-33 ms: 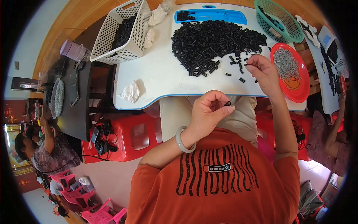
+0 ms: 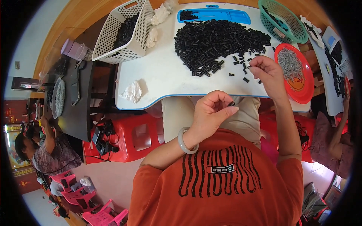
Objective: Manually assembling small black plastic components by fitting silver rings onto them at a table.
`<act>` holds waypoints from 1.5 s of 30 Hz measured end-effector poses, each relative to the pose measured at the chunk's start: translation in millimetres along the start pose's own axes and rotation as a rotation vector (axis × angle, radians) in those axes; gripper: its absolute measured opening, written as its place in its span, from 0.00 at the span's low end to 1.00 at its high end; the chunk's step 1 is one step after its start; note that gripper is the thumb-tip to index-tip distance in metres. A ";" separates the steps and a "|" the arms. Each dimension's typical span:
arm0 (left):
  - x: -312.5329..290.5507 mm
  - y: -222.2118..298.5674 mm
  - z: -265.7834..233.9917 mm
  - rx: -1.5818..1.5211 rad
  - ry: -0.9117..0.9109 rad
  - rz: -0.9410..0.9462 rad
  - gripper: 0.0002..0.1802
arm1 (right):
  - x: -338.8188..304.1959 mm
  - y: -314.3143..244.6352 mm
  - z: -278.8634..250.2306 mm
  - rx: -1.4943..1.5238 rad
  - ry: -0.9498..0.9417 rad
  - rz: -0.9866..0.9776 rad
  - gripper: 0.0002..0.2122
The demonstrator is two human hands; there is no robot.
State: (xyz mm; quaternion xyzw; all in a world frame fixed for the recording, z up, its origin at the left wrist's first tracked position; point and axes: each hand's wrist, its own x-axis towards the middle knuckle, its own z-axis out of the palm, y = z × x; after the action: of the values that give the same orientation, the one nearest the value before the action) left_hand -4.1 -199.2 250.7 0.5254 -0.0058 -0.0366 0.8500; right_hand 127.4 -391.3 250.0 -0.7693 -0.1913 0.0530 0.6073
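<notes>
My left hand (image 2: 212, 114), with a pale bangle at its wrist, is over my lap just off the table's near edge. Its thumb and fingers pinch a small black plastic piece (image 2: 231, 104). Over the right part of the table, my right hand (image 2: 269, 74) has thumb and index fingertip together; a dark speck shows there, too small to make out. Several loose black pieces (image 2: 246, 80) lie beside that hand. Behind them spreads a large heap of black plastic pieces (image 2: 217, 43). To its right sits a red plate (image 2: 307, 88) with a pile of small silvery metal parts (image 2: 289, 63).
A blue tray (image 2: 222, 17) lies behind the heap, and a green basket (image 2: 301, 34) stands at the far right. On the left are a white perforated basket (image 2: 138, 39) and crumpled white tissue (image 2: 132, 92). Other people sit at side tables, left and right.
</notes>
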 end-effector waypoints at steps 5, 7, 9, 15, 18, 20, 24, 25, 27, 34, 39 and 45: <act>-7.2 14.0 -3.4 -0.048 -0.035 0.020 0.10 | -23.9 -46.4 24.3 0.494 -0.144 -0.056 0.07; -11.3 21.7 -0.7 -0.069 -0.021 0.040 0.10 | -30.9 -59.0 32.7 0.529 -0.155 -0.061 0.07; -15.1 28.9 1.2 -0.064 -0.049 0.065 0.10 | -36.2 -67.3 37.5 0.546 -0.221 -0.135 0.07; -24.1 42.3 3.9 -0.128 -0.096 0.061 0.10 | -48.0 -84.7 51.6 0.458 -0.244 -0.283 0.08; -28.4 44.5 3.6 -0.127 -0.102 0.063 0.10 | -49.1 -88.0 52.8 0.422 -0.238 -0.325 0.08; -29.8 44.7 3.3 -0.109 -0.114 0.067 0.10 | -50.1 -89.7 52.7 0.386 -0.237 -0.376 0.08; -29.2 42.1 1.4 -0.057 -0.131 0.124 0.11 | -52.7 -93.0 50.4 0.333 -0.235 -0.414 0.09; -29.0 41.7 1.1 -0.033 -0.134 0.136 0.11 | -52.8 -93.2 50.2 0.304 -0.238 -0.439 0.09; -29.1 41.1 1.5 -0.033 -0.130 0.141 0.11 | -52.9 -93.1 53.4 0.296 -0.219 -0.443 0.09; -28.7 40.3 2.0 -0.062 -0.112 0.125 0.10 | -55.1 -96.8 53.8 0.197 -0.208 -0.491 0.10; -29.3 39.7 0.6 -0.052 -0.095 0.163 0.10 | -54.2 -97.6 56.8 0.112 -0.176 -0.535 0.09; -30.2 34.9 -2.9 0.066 -0.094 0.262 0.10 | -56.5 -97.4 59.9 0.119 -0.158 -0.539 0.08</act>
State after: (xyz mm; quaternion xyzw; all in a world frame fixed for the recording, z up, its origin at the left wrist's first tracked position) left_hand -32.1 -179.0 281.4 0.5454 -0.1154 0.0500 0.8287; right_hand 34.2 -338.4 319.1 -0.6472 -0.4323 -0.0393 0.6267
